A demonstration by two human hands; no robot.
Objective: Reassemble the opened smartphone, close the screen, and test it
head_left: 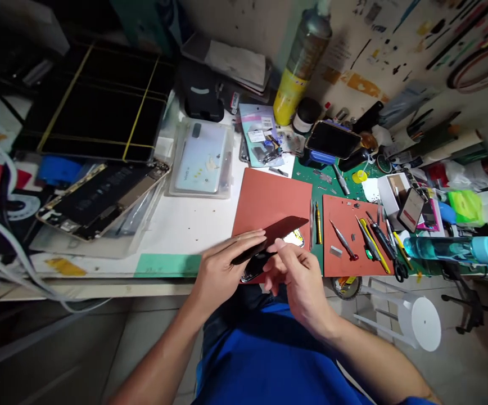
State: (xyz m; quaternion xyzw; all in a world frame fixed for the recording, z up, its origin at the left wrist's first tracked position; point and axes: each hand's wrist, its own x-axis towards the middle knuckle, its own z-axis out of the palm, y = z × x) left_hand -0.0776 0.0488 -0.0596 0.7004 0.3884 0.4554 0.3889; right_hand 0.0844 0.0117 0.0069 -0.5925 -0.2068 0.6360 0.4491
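My left hand (222,267) grips a thin dark phone panel (249,253) by its left side, fingers stretched along it. The panel is tilted up over an opened phone body (257,266) on the red-brown mat (271,194). A bright, yellow-marked part of the body shows at its far right end. My right hand (298,275) is over the phone's right side, fingers curled and thumb and index close together near the panel. Whatever they may pinch is too small to make out. The hands cover much of the phone.
A second red-brown mat (339,219) on the right carries tweezers (344,241), screwdrivers and scissors (400,271). A gold screwdriver (319,224) lies between the mats. Leftward are a cased phone (202,157), an opened tablet (104,197) and cables. A blue bottle (450,249) lies far right.
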